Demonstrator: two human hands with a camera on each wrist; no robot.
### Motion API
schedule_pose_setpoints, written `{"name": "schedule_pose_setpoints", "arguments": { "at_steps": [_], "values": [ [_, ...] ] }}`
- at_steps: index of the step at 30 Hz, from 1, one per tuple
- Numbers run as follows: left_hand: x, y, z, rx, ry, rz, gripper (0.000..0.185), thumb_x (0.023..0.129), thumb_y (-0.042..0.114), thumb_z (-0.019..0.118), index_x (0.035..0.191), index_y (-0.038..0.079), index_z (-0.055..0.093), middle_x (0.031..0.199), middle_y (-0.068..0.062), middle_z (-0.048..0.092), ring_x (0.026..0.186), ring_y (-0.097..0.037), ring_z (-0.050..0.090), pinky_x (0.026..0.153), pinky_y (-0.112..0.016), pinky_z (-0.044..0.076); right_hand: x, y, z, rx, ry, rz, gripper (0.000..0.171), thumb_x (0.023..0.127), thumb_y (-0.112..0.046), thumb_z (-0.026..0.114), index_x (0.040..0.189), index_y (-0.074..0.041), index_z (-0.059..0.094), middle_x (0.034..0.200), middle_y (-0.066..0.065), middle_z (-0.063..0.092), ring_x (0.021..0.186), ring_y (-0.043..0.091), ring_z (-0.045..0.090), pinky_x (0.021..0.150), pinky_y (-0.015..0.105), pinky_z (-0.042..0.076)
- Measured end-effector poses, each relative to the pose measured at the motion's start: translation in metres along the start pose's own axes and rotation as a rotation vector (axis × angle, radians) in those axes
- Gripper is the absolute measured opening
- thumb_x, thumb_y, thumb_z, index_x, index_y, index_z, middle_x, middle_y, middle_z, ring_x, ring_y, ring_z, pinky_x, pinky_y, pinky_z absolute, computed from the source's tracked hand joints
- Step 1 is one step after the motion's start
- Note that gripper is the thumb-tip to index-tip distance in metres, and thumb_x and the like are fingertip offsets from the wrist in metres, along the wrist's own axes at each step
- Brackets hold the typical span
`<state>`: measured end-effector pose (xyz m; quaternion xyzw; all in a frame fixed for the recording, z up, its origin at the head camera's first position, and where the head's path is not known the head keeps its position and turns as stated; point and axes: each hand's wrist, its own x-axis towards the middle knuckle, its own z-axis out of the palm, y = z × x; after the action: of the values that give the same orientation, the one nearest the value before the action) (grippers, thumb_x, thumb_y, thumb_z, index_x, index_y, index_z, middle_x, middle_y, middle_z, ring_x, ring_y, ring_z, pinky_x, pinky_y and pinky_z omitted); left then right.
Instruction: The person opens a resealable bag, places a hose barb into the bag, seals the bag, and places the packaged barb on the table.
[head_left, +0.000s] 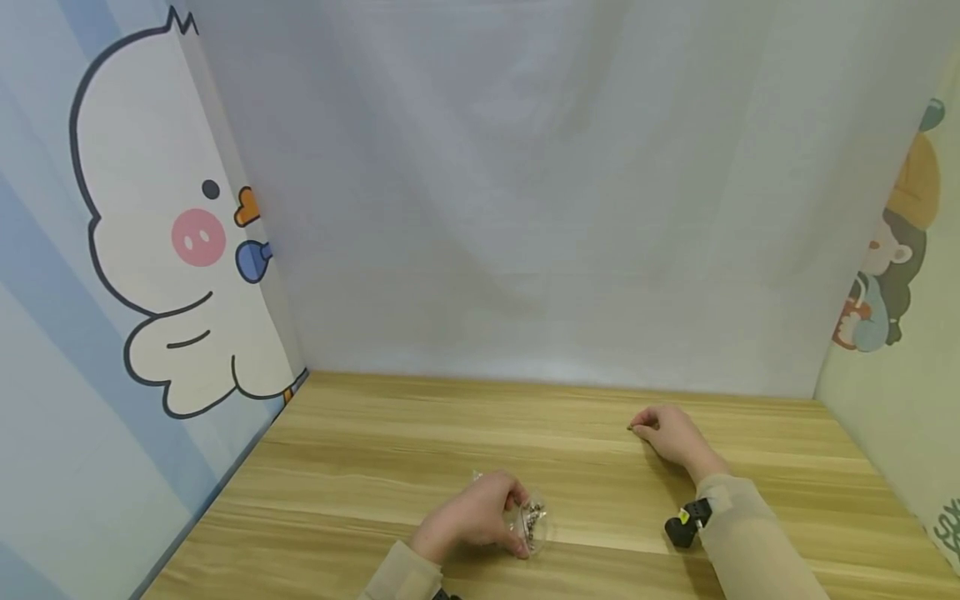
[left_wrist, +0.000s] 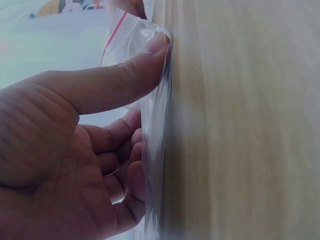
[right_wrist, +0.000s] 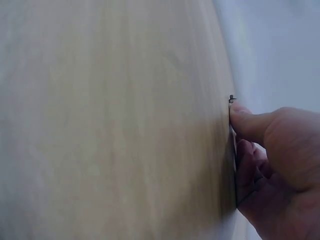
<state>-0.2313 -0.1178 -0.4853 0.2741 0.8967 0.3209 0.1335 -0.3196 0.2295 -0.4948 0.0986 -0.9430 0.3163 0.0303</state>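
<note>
We see the left hand (head_left: 472, 517) pinching a clear bag (head_left: 531, 523) against the table (head_left: 375, 467), thumb on top, fingers curled beneath; small dark pieces sit inside the bag; the right hand (head_left: 667, 433) lies well apart to the right, fingertips curled onto a tiny dark screw (right_wrist: 231, 98) on the wood.
</note>
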Motion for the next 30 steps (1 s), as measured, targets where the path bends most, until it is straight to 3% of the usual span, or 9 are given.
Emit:
{"name": "schedule_pose_setpoints", "arguments": {
  "at_steps": [7,30],
  "values": [
    [0.0003,-0.0001,-0.0001,-0.005,0.003,-0.002,0.055,0.059,0.018,0.097,0.103,0.010,0.065,0.090,0.005,0.051,0.082,-0.009,0.048,0.073,-0.023,0.043,0.0005,-0.0023,0.0011,0.005,0.008,-0.023,0.010,0.096,-0.010,0.063,0.099,-0.004,0.071,0.098,0.010,0.069,0.096,0.034,0.062,0.085,0.053,0.047],
    [-0.0026,0.0022,-0.0009,-0.009,0.003,-0.002,0.054,0.060,0.017,0.096,0.103,0.010,0.065,0.090,0.004,0.051,0.082,-0.009,0.047,0.073,-0.023,0.043,-0.0066,-0.0053,0.0065,0.019,-0.005,0.030,0.015,0.098,-0.015,0.063,0.101,-0.003,0.071,0.098,0.009,0.068,0.094,0.030,0.061,0.083,0.051,0.048]
  ]
}}
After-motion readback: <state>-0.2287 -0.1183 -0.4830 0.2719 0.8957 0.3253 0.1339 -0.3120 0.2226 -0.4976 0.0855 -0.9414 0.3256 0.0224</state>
